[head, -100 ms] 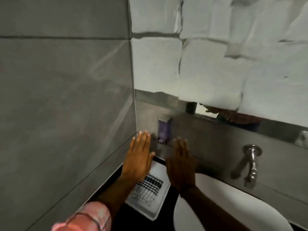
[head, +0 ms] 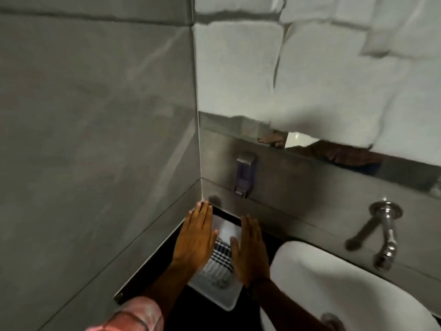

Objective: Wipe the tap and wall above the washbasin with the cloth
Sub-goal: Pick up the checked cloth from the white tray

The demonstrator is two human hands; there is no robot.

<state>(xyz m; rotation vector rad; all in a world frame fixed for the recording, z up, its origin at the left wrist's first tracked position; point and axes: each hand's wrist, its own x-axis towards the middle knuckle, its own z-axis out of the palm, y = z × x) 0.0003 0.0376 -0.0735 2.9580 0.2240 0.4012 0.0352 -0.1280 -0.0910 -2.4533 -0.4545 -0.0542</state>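
The left hand [head: 194, 237] and the right hand [head: 250, 252] hover flat, fingers spread and empty, palms down over a white tray [head: 224, 299] on the dark surface [head: 265, 237] in the corner; between them lies the checked cloth [head: 220, 255], its long axis running roughly from 6 to 12 o'clock, towards the back wall [head: 298, 192]; the cloth sits at about 3 o'clock of the left hand and 9 o'clock of the right, just beside both, so either could take it, though the right thumb looks marginally closer; whether either hand touches the cloth I cannot tell; the tap [head: 387, 232] stands well apart at 3 o'clock, above the washbasin [head: 334, 283], so the right hand seems better placed to carry the cloth over; a soap dispenser [head: 245, 173] hangs on the wall at 12 o'clock.
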